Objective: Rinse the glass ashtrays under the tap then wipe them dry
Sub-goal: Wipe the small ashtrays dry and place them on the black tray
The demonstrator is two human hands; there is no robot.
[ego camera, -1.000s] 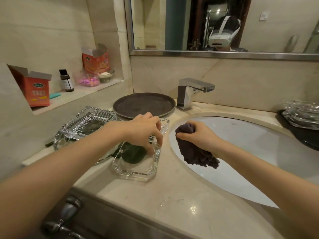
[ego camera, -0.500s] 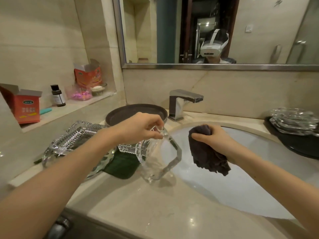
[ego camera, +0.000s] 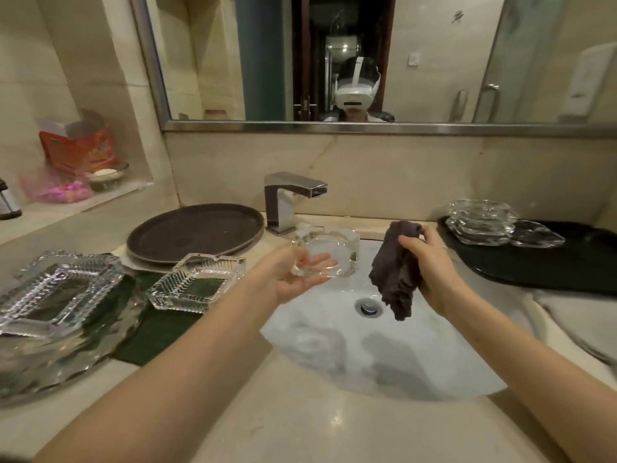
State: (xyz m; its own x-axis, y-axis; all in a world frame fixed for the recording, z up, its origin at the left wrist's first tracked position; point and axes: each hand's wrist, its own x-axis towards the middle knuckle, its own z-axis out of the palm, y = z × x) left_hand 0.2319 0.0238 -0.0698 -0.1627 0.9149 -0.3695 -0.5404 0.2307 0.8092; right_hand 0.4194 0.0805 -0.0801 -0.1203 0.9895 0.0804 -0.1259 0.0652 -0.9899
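My left hand (ego camera: 297,277) holds a clear glass ashtray (ego camera: 329,252) palm-up over the white sink (ego camera: 434,362), just below and in front of the metal tap (ego camera: 288,198). No water is visible from the spout. My right hand (ego camera: 430,265) grips a dark cloth (ego camera: 395,272) that hangs over the basin to the right of the ashtray. A ribbed square ashtray (ego camera: 197,282) and a larger ribbed one (ego camera: 56,292) sit on a green mat (ego camera: 157,325) on the left counter. Several clear ashtrays (ego camera: 480,222) are stacked on a black tray (ego camera: 551,265) at the right.
A round dark tray (ego camera: 195,232) lies left of the tap. The wall niche at the left holds an orange box (ego camera: 80,148), a pink packet (ego camera: 61,190) and a small dish (ego camera: 107,173). The drain (ego camera: 369,307) sits mid-basin. A mirror (ego camera: 367,58) spans the wall.
My left hand lifted the clear ashtray off the green mat and carried it right, over the basin under the tap. My right hand with the cloth shifted right and rose.
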